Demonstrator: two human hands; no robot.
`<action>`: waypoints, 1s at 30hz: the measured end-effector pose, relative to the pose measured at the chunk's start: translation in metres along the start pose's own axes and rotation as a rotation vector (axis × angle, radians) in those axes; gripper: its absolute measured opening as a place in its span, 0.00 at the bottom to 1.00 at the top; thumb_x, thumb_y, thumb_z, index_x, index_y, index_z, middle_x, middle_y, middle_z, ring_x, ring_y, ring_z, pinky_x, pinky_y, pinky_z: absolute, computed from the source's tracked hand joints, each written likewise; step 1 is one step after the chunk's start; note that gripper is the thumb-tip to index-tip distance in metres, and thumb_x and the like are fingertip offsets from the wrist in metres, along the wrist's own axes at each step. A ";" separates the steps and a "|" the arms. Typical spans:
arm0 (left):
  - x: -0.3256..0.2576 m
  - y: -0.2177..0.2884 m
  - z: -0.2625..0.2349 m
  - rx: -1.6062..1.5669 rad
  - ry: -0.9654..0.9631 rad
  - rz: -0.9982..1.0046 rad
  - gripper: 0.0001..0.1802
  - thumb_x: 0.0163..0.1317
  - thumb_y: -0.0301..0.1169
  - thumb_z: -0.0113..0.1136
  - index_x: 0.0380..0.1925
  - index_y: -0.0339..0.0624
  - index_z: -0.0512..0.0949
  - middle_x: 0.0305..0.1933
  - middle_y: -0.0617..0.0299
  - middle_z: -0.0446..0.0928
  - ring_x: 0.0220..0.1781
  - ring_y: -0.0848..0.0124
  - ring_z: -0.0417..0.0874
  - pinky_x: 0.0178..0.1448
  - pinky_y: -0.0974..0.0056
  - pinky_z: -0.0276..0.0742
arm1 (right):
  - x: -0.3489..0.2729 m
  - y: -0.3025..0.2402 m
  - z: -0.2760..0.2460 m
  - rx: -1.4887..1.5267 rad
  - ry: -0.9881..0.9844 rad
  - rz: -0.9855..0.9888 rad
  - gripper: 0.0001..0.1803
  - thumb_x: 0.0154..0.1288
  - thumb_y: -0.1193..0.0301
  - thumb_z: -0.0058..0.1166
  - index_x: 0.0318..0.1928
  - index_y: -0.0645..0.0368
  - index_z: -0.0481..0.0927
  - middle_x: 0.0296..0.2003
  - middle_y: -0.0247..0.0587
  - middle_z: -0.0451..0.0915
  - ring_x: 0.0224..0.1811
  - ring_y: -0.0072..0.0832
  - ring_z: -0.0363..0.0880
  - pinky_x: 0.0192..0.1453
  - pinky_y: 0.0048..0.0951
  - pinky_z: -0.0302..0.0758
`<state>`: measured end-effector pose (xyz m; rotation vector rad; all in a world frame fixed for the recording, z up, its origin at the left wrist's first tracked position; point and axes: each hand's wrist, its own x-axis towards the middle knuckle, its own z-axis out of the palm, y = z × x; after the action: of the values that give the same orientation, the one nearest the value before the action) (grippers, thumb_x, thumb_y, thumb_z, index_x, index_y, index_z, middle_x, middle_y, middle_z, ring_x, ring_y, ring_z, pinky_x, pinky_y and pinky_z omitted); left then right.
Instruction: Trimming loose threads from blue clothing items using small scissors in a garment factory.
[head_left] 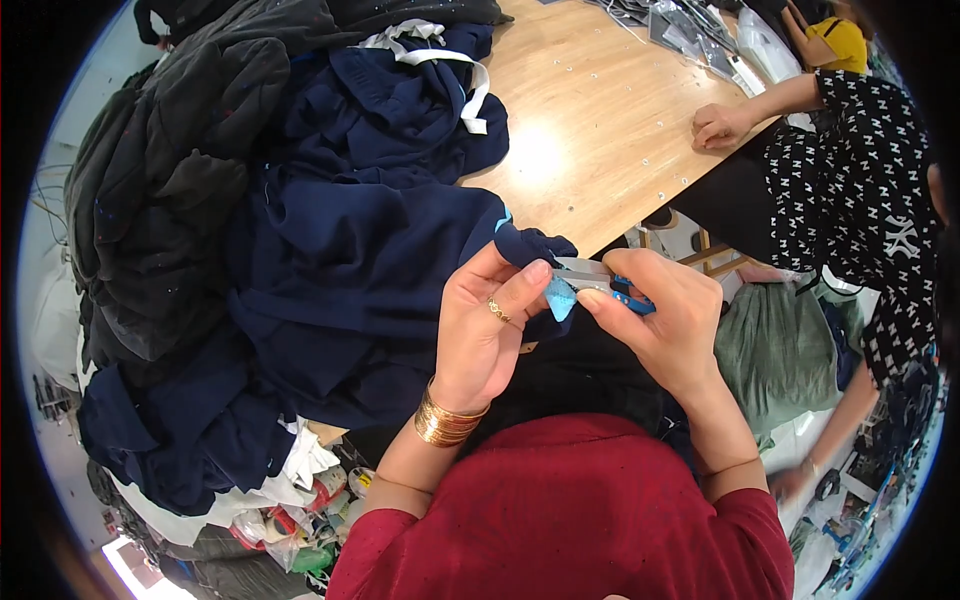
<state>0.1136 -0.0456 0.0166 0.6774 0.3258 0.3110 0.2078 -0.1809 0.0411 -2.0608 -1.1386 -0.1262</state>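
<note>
My left hand [485, 325] is closed, pinching the edge of a navy garment [350, 250] between thumb and fingers. A small light-blue pointed piece [561, 297] sticks out at the pinched edge, just past my thumb. My right hand [668, 310] is wrapped round a pair of thread snips [632, 294] with blue handles. Their metal blades point left, at the navy cloth by my left fingertips. Whether the blades touch the cloth I cannot tell. The rest of the navy garment drapes left over the table.
A heap of black garments [170, 190] lies far left, with a white strap [478, 90] on navy cloth behind. The wooden table [580, 130] stretches away. At right stands a person in a black patterned shirt [850, 170], fist on the table edge, near green cloth [780, 350].
</note>
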 end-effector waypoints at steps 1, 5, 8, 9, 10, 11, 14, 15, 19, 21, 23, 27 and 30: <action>0.000 0.000 0.000 0.004 -0.004 0.001 0.10 0.60 0.25 0.55 0.42 0.35 0.75 0.41 0.58 0.78 0.41 0.73 0.79 0.46 0.67 0.74 | 0.000 0.000 0.000 -0.001 0.000 0.001 0.14 0.49 0.60 0.64 0.30 0.56 0.77 0.21 0.35 0.76 0.19 0.31 0.74 0.21 0.27 0.68; 0.000 0.000 0.000 -0.028 -0.013 -0.016 0.10 0.61 0.25 0.55 0.42 0.36 0.75 0.42 0.58 0.78 0.42 0.73 0.79 0.47 0.67 0.74 | 0.000 -0.001 0.000 -0.007 0.011 -0.004 0.14 0.49 0.60 0.64 0.30 0.56 0.77 0.21 0.35 0.75 0.19 0.31 0.75 0.21 0.27 0.68; 0.000 0.000 0.000 -0.070 -0.028 -0.048 0.11 0.61 0.26 0.55 0.43 0.36 0.74 0.43 0.59 0.77 0.42 0.73 0.78 0.47 0.67 0.74 | -0.001 -0.002 0.000 -0.017 0.008 0.003 0.14 0.49 0.60 0.64 0.30 0.56 0.77 0.21 0.35 0.75 0.19 0.31 0.75 0.21 0.27 0.68; -0.001 0.000 -0.001 -0.077 -0.031 -0.062 0.11 0.61 0.26 0.55 0.43 0.37 0.74 0.43 0.59 0.77 0.42 0.73 0.78 0.47 0.67 0.74 | -0.002 -0.001 0.000 -0.024 0.006 0.003 0.14 0.49 0.60 0.64 0.30 0.56 0.77 0.21 0.35 0.75 0.19 0.31 0.75 0.21 0.27 0.68; -0.001 0.000 -0.001 -0.084 -0.034 -0.077 0.11 0.61 0.26 0.55 0.43 0.37 0.74 0.42 0.60 0.77 0.43 0.73 0.78 0.47 0.67 0.74 | -0.002 -0.001 0.000 -0.025 0.006 0.003 0.14 0.49 0.60 0.64 0.30 0.56 0.77 0.21 0.35 0.75 0.19 0.31 0.75 0.21 0.27 0.68; -0.001 -0.001 -0.002 -0.083 -0.034 -0.076 0.11 0.61 0.26 0.55 0.43 0.37 0.74 0.42 0.60 0.77 0.43 0.73 0.78 0.47 0.67 0.74 | -0.003 0.000 0.000 -0.029 0.007 -0.006 0.14 0.49 0.60 0.64 0.30 0.56 0.77 0.21 0.35 0.75 0.19 0.31 0.75 0.21 0.27 0.68; -0.002 -0.001 0.000 -0.077 -0.017 -0.079 0.10 0.60 0.26 0.56 0.42 0.37 0.74 0.42 0.60 0.77 0.42 0.74 0.78 0.46 0.68 0.74 | -0.003 0.000 -0.002 -0.046 0.016 -0.021 0.15 0.49 0.60 0.64 0.30 0.56 0.77 0.21 0.35 0.76 0.19 0.31 0.75 0.21 0.27 0.68; -0.001 -0.001 0.003 -0.054 0.001 -0.042 0.09 0.60 0.25 0.56 0.41 0.38 0.74 0.41 0.60 0.77 0.41 0.74 0.78 0.45 0.68 0.75 | -0.003 0.000 -0.002 -0.057 0.023 -0.027 0.15 0.49 0.60 0.64 0.30 0.56 0.77 0.21 0.35 0.75 0.19 0.31 0.75 0.21 0.27 0.68; -0.002 -0.002 0.002 0.019 0.042 0.014 0.09 0.59 0.25 0.57 0.40 0.38 0.74 0.40 0.60 0.77 0.39 0.75 0.79 0.41 0.70 0.76 | -0.005 -0.001 -0.005 -0.054 -0.010 -0.004 0.15 0.49 0.60 0.64 0.30 0.56 0.77 0.21 0.35 0.76 0.19 0.31 0.75 0.21 0.27 0.67; -0.002 -0.003 0.001 0.015 0.032 0.012 0.09 0.59 0.25 0.57 0.41 0.38 0.73 0.40 0.60 0.77 0.38 0.75 0.79 0.40 0.70 0.76 | -0.005 0.000 -0.005 -0.045 -0.015 0.004 0.15 0.49 0.59 0.63 0.30 0.56 0.77 0.21 0.34 0.76 0.19 0.31 0.75 0.21 0.27 0.67; -0.001 -0.003 0.002 0.012 0.022 0.009 0.10 0.59 0.25 0.56 0.41 0.39 0.73 0.40 0.60 0.77 0.38 0.75 0.79 0.38 0.70 0.76 | -0.005 0.001 -0.003 -0.040 -0.003 -0.003 0.15 0.49 0.59 0.63 0.30 0.56 0.77 0.21 0.34 0.76 0.19 0.31 0.75 0.21 0.27 0.67; 0.000 -0.003 0.004 -0.057 0.026 -0.017 0.09 0.59 0.25 0.56 0.41 0.40 0.72 0.40 0.60 0.77 0.37 0.75 0.79 0.38 0.70 0.77 | -0.003 0.001 -0.003 -0.037 -0.004 -0.001 0.15 0.50 0.60 0.63 0.30 0.56 0.77 0.21 0.34 0.75 0.19 0.31 0.75 0.21 0.27 0.67; -0.001 -0.004 0.004 -0.062 0.025 -0.018 0.09 0.60 0.26 0.56 0.41 0.40 0.72 0.40 0.60 0.77 0.37 0.76 0.79 0.37 0.71 0.77 | -0.004 0.000 -0.002 -0.007 0.002 0.010 0.14 0.50 0.60 0.63 0.30 0.56 0.77 0.21 0.35 0.75 0.19 0.30 0.75 0.21 0.27 0.67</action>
<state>0.1154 -0.0513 0.0174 0.6095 0.3449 0.3118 0.2064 -0.1848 0.0409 -2.0716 -1.1283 -0.1277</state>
